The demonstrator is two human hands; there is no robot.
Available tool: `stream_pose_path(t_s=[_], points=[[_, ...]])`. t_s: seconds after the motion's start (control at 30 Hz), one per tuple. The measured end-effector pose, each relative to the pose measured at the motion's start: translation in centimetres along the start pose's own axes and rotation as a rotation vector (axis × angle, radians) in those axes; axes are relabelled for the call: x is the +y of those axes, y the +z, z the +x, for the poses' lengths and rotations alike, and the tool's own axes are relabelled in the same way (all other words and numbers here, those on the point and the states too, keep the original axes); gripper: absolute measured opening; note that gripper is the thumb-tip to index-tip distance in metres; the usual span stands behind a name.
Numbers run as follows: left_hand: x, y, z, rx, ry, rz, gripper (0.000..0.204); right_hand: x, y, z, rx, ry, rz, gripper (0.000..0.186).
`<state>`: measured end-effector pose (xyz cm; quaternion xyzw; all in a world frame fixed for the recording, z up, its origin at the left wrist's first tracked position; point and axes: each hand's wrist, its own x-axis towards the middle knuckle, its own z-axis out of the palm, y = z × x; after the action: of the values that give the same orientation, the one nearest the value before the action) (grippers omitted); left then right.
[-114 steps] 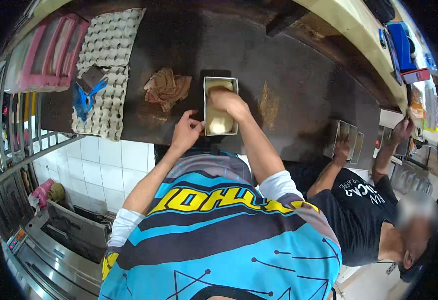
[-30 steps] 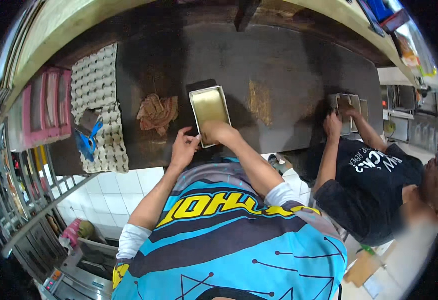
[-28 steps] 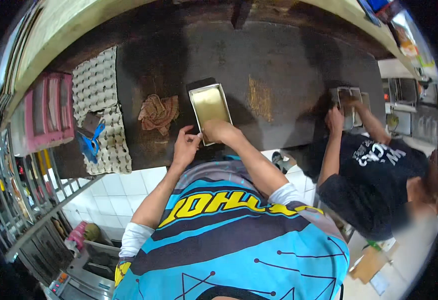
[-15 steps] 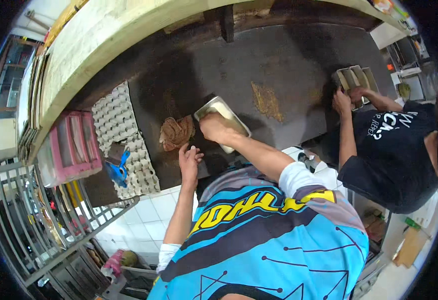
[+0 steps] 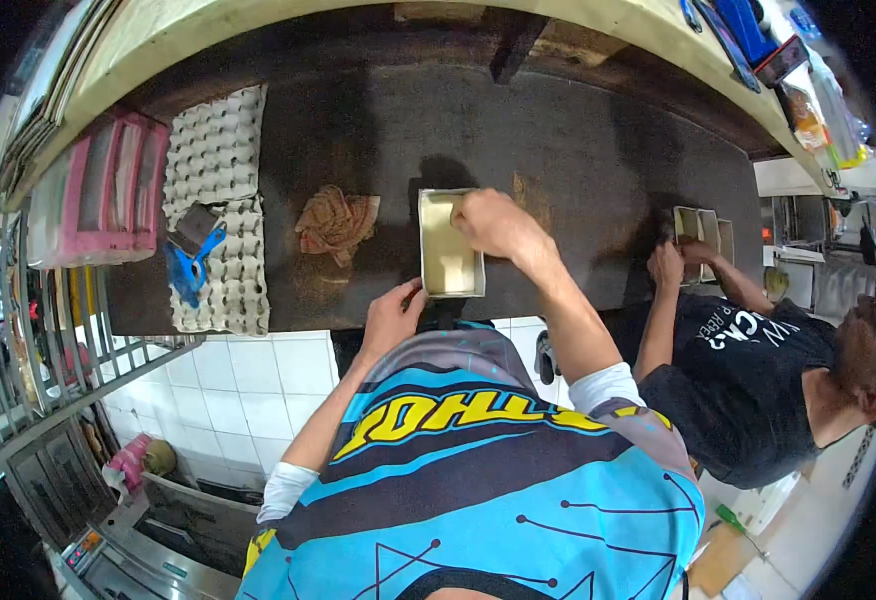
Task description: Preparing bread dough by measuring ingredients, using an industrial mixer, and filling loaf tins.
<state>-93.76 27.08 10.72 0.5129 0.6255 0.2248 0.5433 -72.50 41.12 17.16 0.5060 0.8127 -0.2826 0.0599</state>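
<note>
A pale-lined, rectangular loaf tin point(image 5: 425, 242) lies on the dark worktop in front of me, its long side running away from me. My right hand point(image 5: 501, 225) is curled closed over its right far part, fingers dipping inside along the wall. Whatever those fingers hold, if anything, is hidden under the hand. At the near left corner, my left hand point(image 5: 395, 318) grips the tin's edge between thumb and fingers. A crumpled brown checked cloth point(image 5: 336, 225) lies on the worktop to the left of the tin.
Farther left are grey egg trays point(image 5: 213, 150) with a blue-handled tool point(image 5: 190, 270) on them, and a pink-framed clear container point(image 5: 108, 195). At right, a co-worker in a black shirt point(image 5: 748, 385) handles similar tins point(image 5: 695, 222). A pale shelf edge point(image 5: 288, 30) crosses above the worktop.
The tin has turned from slanted to nearly straight. My left hand, apart from it before, now holds its near corner. My right hand has shifted toward its right wall. The view has turned too.
</note>
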Motion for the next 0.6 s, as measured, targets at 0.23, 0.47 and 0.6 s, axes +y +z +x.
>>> stream_pose_path(t_s=[0.23, 0.47, 0.6], points=[[0.4, 0.7, 1.2, -0.024, 0.086, -0.031, 0.036, 1.3, 8.1, 7.2, -0.148, 0.208, 0.112, 0.028], [-0.2, 1.0, 2.1, -0.059, 0.024, -0.018, 0.054, -0.2, 6.6, 7.3, -0.177, 0.142, 0.064, 0.032], [0.5, 0.9, 2.3, -0.084, 0.016, 0.044, 0.057, 2.9, 11.6, 9.5, -0.137, 0.102, 0.055, 0.033]])
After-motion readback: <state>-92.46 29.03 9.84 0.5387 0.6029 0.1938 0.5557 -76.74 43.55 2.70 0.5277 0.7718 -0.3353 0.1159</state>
